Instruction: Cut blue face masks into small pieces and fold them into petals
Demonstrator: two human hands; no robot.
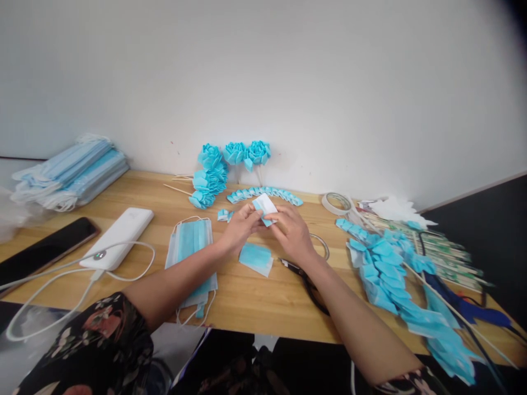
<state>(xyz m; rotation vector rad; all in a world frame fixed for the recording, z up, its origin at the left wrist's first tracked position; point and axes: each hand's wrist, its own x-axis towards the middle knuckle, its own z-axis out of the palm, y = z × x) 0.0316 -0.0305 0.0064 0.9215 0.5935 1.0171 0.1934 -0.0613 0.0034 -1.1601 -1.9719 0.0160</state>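
Between my left hand (242, 224) and my right hand (291, 229) is a small blue-and-white piece of face mask fabric (265, 204), pinched by the fingers of both. Its white side faces up, with blue along the lower edge. Just below the hands, another cut blue piece (256, 258) lies flat on the table. Scissors (302, 274) lie partly under my right forearm. Whole face masks (191, 241) with ear loops rest beside my left forearm. Beyond the hands, a curved row of folded blue petals (265, 192) lies on the wood.
Blue fabric flowers (209, 178) on sticks stand and lie at the wall. Stacked masks (78, 170), a phone (45, 255) and a cabled white power bank (119, 236) are left. Right are a tape roll (336, 203), petal strips (381, 269) and a blue-handled glue gun (465, 307).
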